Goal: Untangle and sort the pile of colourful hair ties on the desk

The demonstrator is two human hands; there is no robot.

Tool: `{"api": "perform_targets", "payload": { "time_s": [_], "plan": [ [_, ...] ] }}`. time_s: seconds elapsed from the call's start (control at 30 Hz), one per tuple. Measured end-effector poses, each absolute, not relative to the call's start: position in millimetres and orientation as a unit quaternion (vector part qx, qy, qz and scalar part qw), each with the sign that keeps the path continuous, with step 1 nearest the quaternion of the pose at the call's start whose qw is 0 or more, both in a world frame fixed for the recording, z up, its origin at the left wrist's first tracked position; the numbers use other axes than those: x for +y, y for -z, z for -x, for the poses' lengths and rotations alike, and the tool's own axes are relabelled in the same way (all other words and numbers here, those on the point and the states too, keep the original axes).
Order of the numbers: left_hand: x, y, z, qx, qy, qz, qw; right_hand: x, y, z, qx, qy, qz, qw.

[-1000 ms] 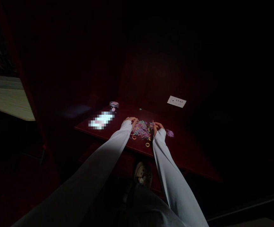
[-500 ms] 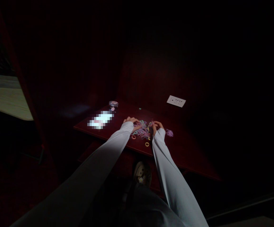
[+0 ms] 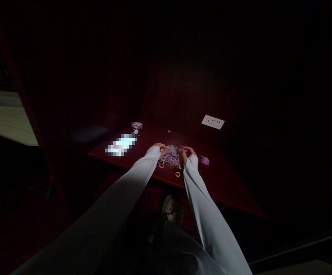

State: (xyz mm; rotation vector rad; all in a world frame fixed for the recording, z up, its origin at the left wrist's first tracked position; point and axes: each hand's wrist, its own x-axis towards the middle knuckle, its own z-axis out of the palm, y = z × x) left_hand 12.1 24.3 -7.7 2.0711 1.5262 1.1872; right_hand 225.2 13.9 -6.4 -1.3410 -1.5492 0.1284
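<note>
Dark red table, colourful bands between fingers

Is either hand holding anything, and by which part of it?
The right hand seems to pinch a few small bands; where on them is too small to tell. Whether the left hand holds any cannot be told.

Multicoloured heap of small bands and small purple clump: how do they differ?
The multicoloured heap spreads wide; the small purple clump covers far less. The heap mixes pink, green and yellow; the clump looks purple. The heap lies between left hand and right hand; the clump, right of both. Both rest on the dark red tabletop.
</note>
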Motion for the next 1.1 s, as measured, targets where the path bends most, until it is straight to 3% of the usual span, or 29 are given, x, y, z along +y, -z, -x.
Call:
{"api": "perform_targets", "payload": {
  "time_s": [0.47,1.1],
  "plan": [
    [24,2,-9,0.503,-0.456,-0.697,0.231,-3,0,-217,-0.732,-0.027,0.555,0.394],
    [32,8,-9,0.477,-0.419,-0.747,0.195,2,2,-219,-0.724,-0.027,0.537,0.432]
  ]
}}
